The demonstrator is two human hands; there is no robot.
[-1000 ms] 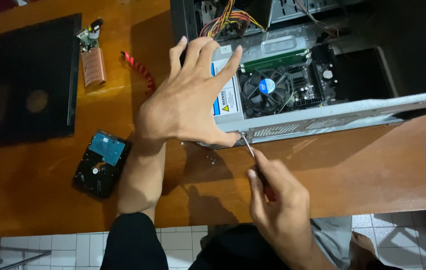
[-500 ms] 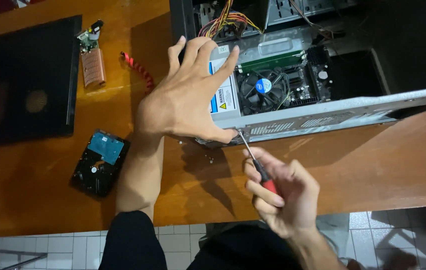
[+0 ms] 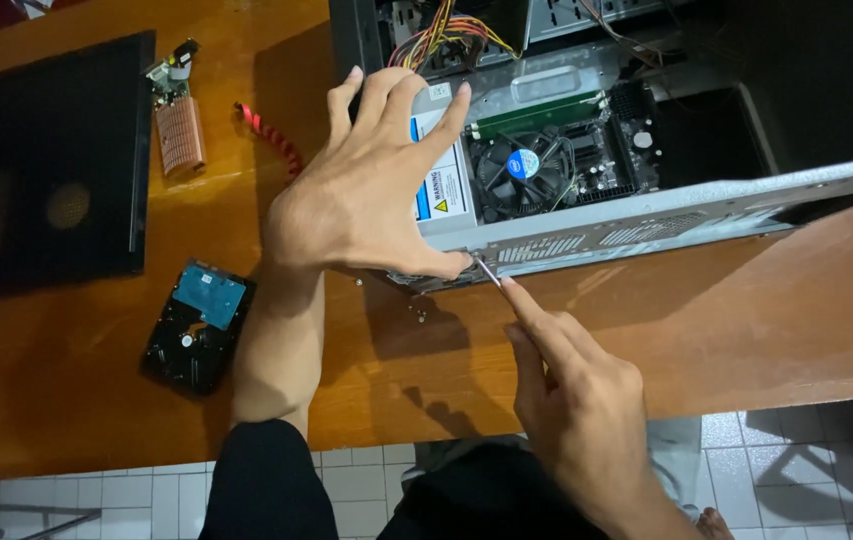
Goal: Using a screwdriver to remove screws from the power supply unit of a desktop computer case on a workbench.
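The open case [image 3: 646,225] lies on its side on the wooden table [image 3: 766,320], its rear panel facing the person. The left hand [image 3: 366,190] lies spread flat across its near corner, and the right hand [image 3: 576,400] is closed around a screwdriver [image 3: 487,272] tipped against that panel beside the left thumb. Keeping the shaft square to the screw, with the left hand bracing firmly, should stop slipping; loose screws [image 3: 416,312] lie just below, a hard drive [image 3: 196,325] well left.

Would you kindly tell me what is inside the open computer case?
Inside the computer case are a round cooler fan, a green memory stick and coloured wires. The left hand covers part of the grey power supply.
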